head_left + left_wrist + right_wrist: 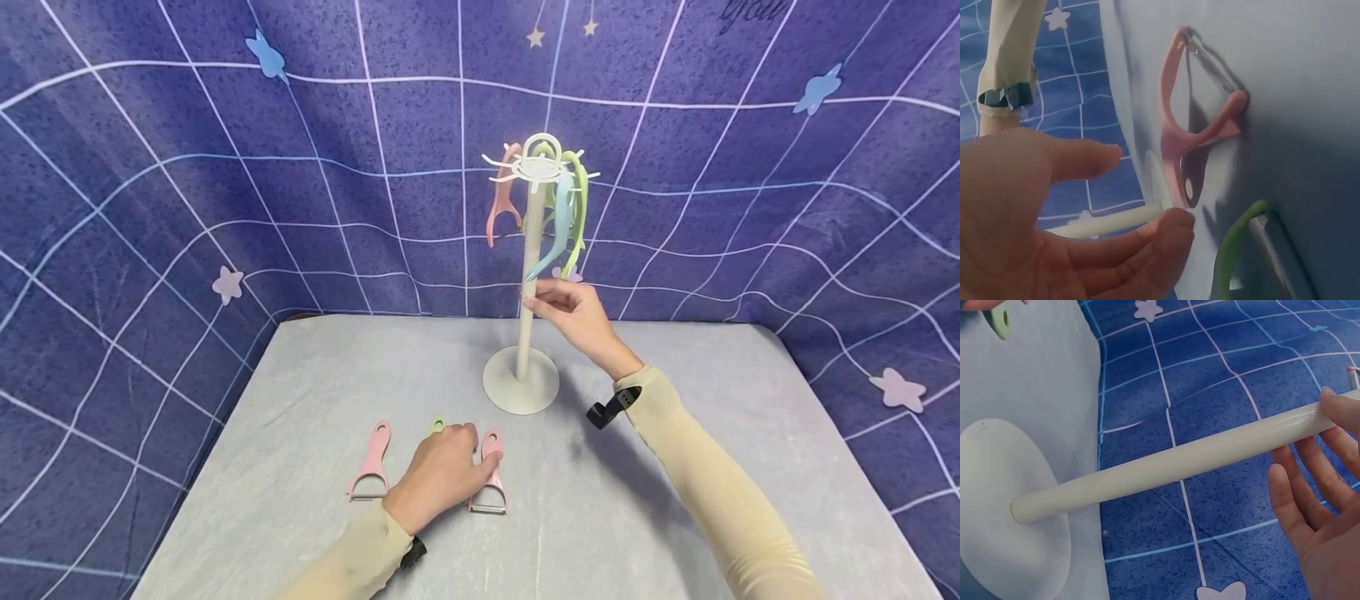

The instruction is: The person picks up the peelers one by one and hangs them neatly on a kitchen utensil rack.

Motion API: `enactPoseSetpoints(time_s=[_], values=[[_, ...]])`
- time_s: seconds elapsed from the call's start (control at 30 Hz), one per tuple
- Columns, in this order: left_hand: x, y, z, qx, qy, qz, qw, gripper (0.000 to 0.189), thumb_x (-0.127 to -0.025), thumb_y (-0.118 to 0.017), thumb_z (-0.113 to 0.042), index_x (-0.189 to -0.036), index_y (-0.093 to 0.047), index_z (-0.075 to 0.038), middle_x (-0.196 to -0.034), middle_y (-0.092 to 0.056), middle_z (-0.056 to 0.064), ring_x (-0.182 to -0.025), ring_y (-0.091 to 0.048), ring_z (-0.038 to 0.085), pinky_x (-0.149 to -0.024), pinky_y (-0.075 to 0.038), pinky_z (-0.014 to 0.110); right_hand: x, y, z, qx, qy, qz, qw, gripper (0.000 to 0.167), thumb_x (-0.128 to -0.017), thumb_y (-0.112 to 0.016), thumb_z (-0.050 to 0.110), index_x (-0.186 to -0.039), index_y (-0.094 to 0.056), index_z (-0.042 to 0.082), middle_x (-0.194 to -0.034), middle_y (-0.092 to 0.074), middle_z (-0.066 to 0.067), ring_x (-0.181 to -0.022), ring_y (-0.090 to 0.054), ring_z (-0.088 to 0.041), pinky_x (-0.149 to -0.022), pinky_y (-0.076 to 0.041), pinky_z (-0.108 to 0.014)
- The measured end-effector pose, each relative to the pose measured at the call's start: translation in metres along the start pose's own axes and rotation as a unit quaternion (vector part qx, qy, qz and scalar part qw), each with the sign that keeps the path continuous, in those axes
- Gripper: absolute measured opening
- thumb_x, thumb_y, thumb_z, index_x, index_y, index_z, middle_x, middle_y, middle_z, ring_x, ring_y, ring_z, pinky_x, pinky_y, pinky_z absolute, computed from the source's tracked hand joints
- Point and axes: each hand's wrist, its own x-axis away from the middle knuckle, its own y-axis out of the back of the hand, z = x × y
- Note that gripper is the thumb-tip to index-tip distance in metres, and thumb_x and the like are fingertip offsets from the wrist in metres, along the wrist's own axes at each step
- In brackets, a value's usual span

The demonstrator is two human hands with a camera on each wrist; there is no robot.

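Note:
My right hand (pixel 576 318) pinches the pole (pixel 1204 453) of a white hook stand (pixel 522 379), thumb on one side and fingers on the other. Over the table, my left hand (pixel 441 468) is beside a pink peeler (pixel 491 442), its thumb and fingers apart in the left wrist view, with nothing between them. Whether a fingertip touches that peeler's handle, I cannot tell. A green peeler (pixel 1235 244) lies mostly hidden under the left hand in the head view. Farther left is another pink peeler (pixel 377 446), blade end toward me.
From the stand's hooks (pixel 538 169) hang a pink peeler (pixel 502 196), a blue peeler (pixel 562 221) and green peelers (pixel 579 212). The stand's round base (pixel 498 383) sits on the grey-covered table (pixel 300 400). A blue patterned curtain (pixel 375 208) encloses the back and sides.

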Motion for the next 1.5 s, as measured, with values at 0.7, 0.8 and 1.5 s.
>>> enactPoseSetpoints(time_s=[0.7, 0.8, 1.5], values=[[0.013, -0.016, -0.014, -0.053, -0.006, -0.007, 0.9985, 0.04, -0.089, -0.079, -0.032, -0.064, -0.055, -0.011, -0.059, -0.056, 0.005, -0.051, -0.058, 0.023, -0.043, -0.046, 0.036, 0.0, -0.002, 0.002, 0.002, -0.006, -0.004, 1.0, 0.021, -0.098, -0.075, -0.001, -0.118, -0.076, -0.009, -0.11, -0.078, -0.023, -0.095, -0.077, -0.01, -0.089, -0.066, -0.03], [0.012, -0.017, -0.015, -0.056, -0.006, -0.008, 0.9984, 0.043, -0.089, -0.079, -0.032, -0.062, -0.051, -0.014, -0.058, -0.054, 0.003, -0.05, -0.055, 0.021, -0.042, -0.043, 0.035, 0.0, -0.002, 0.001, 0.001, -0.001, -0.005, 1.0, 0.021, -0.098, -0.075, -0.001, -0.118, -0.076, -0.009, -0.11, -0.078, -0.024, -0.094, -0.076, -0.009, -0.088, -0.066, -0.029], [0.009, -0.016, -0.013, -0.061, 0.005, -0.005, 0.9981, 0.043, -0.085, -0.074, -0.031, -0.056, -0.045, -0.018, -0.052, -0.048, -0.001, -0.046, -0.049, 0.016, -0.038, -0.039, 0.034, 0.0, -0.001, -0.001, -0.007, 0.007, -0.004, 0.9999, 0.022, -0.098, -0.075, -0.002, -0.118, -0.075, -0.01, -0.112, -0.079, -0.022, -0.096, -0.077, -0.009, -0.089, -0.066, -0.03]])
